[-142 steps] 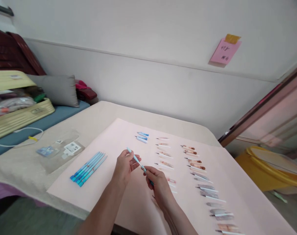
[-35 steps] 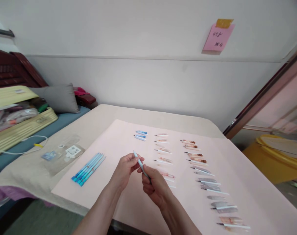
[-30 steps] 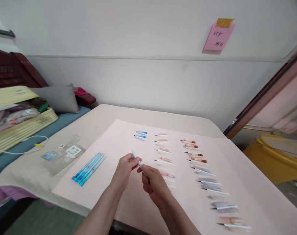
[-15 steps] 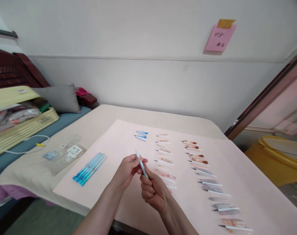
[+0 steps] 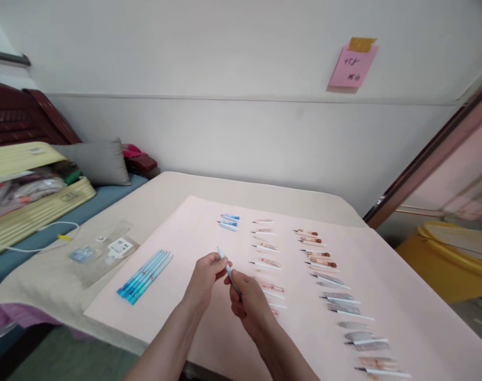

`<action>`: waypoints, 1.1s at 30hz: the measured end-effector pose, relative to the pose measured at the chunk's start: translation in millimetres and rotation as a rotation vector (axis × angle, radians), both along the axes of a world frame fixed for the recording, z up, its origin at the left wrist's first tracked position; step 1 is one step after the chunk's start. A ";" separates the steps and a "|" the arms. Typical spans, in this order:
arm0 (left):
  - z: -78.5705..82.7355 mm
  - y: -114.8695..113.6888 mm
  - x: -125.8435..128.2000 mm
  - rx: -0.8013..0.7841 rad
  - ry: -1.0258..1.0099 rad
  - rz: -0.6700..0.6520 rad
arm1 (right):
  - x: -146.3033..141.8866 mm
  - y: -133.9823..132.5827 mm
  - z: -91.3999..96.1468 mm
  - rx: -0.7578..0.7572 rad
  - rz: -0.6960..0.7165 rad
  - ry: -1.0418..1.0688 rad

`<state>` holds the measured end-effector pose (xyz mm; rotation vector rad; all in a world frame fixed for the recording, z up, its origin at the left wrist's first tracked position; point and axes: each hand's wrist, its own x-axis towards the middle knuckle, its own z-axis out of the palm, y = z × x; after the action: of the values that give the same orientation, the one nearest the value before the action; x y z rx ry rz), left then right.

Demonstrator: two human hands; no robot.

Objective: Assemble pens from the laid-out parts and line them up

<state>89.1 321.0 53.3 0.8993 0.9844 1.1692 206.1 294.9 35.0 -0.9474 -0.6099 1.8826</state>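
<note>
A slim light blue pen point(image 5: 228, 271) is held slantwise above the pink sheet, its pointed end up and to the left. Thumb and fingers of my left hand point(image 5: 206, 272) pinch it near that end. My right hand point(image 5: 249, 299) grips the lower part, where a dark end shows by the fingers. Several assembled blue pens point(image 5: 145, 278) lie side by side to the left of my hands. Beyond my hands are blue pen parts with white refills point(image 5: 229, 224). Pink pen parts point(image 5: 266, 246) form a column to the right, partly covered by my right hand.
Brown-topped pen parts point(image 5: 319, 255) and grey ones point(image 5: 340, 297) lie farther right on the pink sheet point(image 5: 177, 328). Clear plastic bags point(image 5: 109, 254) rest at the left. A yellow bin point(image 5: 443, 259) stands past the right edge; a grey cushion point(image 5: 104, 161) sits far left.
My right hand has turned and its fingers have shifted on the pen, baring a dark lower end. My left hand stays pinched near the point. The whole view has shifted slightly.
</note>
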 end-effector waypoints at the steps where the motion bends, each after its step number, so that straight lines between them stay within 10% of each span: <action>1: -0.3 0.4 -0.5 -0.001 0.002 -0.007 | -0.4 -0.7 -0.1 -0.004 0.010 0.003; 11: 0.6 3.5 -1.7 -0.091 -0.150 -0.126 | 5.7 1.0 -1.6 -0.233 0.140 0.324; 21: 1.1 -1.9 -3.4 -0.007 0.068 0.014 | -1.0 -2.6 4.3 0.048 -0.033 -0.140; 33: -6.5 2.2 -4.2 -0.092 0.013 0.008 | 0.8 1.8 -3.0 -0.219 -0.045 0.009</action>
<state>84.9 323.2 46.7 0.8314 1.0452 1.1165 207.0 296.7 32.0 -1.0830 -0.3782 1.9394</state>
